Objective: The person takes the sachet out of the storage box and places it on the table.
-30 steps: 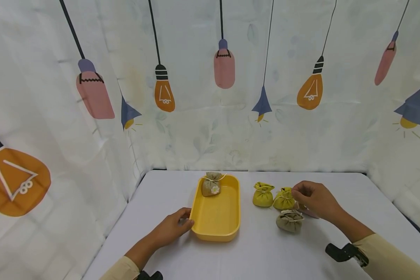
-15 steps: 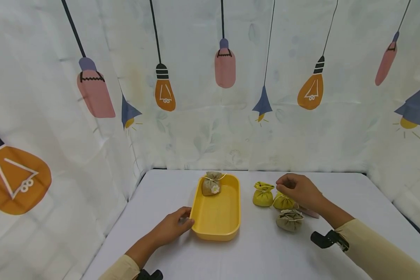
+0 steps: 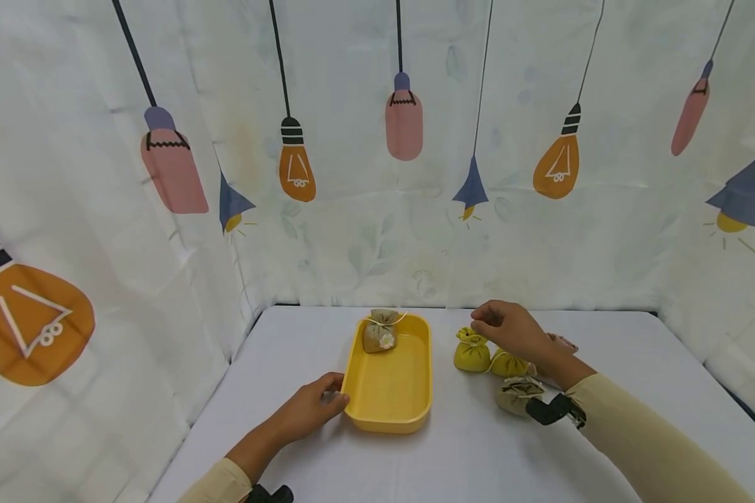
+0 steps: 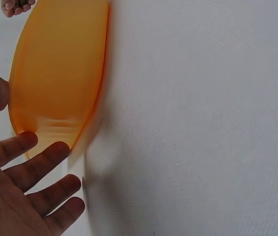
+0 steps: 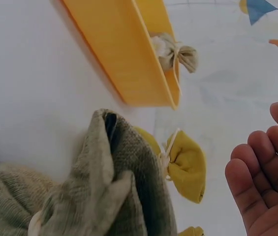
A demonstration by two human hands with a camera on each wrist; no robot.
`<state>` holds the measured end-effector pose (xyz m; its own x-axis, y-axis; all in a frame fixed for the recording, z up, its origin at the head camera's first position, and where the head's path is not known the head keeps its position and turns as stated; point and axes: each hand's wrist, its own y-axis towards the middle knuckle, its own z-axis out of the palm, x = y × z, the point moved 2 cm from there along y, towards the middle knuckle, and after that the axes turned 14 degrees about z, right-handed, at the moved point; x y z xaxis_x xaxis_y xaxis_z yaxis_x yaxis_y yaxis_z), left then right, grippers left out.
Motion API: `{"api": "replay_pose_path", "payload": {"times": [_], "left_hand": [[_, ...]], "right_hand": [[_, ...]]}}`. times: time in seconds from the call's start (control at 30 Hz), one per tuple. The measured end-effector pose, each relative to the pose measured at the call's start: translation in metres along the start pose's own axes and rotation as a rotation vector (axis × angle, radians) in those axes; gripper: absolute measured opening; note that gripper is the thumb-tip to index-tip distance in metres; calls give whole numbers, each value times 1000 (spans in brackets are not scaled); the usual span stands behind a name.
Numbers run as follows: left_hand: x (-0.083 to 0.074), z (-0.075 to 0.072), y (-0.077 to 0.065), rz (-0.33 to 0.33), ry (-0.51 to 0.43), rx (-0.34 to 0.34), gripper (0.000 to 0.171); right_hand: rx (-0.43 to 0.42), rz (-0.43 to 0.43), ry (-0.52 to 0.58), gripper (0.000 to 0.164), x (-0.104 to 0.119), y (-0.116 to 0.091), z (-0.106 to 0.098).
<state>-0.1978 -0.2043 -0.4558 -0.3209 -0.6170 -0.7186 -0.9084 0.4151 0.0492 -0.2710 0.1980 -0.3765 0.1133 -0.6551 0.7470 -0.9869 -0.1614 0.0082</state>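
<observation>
My left hand (image 3: 311,409) touches the left rim of a yellow plastic tray (image 3: 390,402) with thumb and fingertips, its fingers spread along the outer wall in the left wrist view. A beige drawstring pouch (image 3: 380,334) with a white flower sits in the tray's far end. My right hand (image 3: 509,332) hovers over the pouches on the table, holding nothing; thumb and fingers stand apart in the right wrist view. Below it are a yellow pouch (image 3: 472,355) and a second yellow pouch (image 3: 508,365), partly covered. A grey-green pouch (image 3: 517,395) lies nearer, under the wrist.
A pinkish pouch (image 3: 564,342) shows behind the right wrist, mostly hidden. The white tabletop (image 3: 453,447) runs to a curtain (image 3: 365,237) printed with lamps, which closes off the back and sides.
My right hand has moved left, from beside the second yellow pouch to above the first one. The left hand and the tray have stayed put.
</observation>
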Motion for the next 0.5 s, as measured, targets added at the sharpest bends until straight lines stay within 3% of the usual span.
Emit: {"api": "replay_pose_path", "payload": {"times": [0.5], "left_hand": [[-1, -1, -1, 12, -15, 3, 54]], "right_hand": [[58, 37, 11, 22, 13, 24, 14]]}}
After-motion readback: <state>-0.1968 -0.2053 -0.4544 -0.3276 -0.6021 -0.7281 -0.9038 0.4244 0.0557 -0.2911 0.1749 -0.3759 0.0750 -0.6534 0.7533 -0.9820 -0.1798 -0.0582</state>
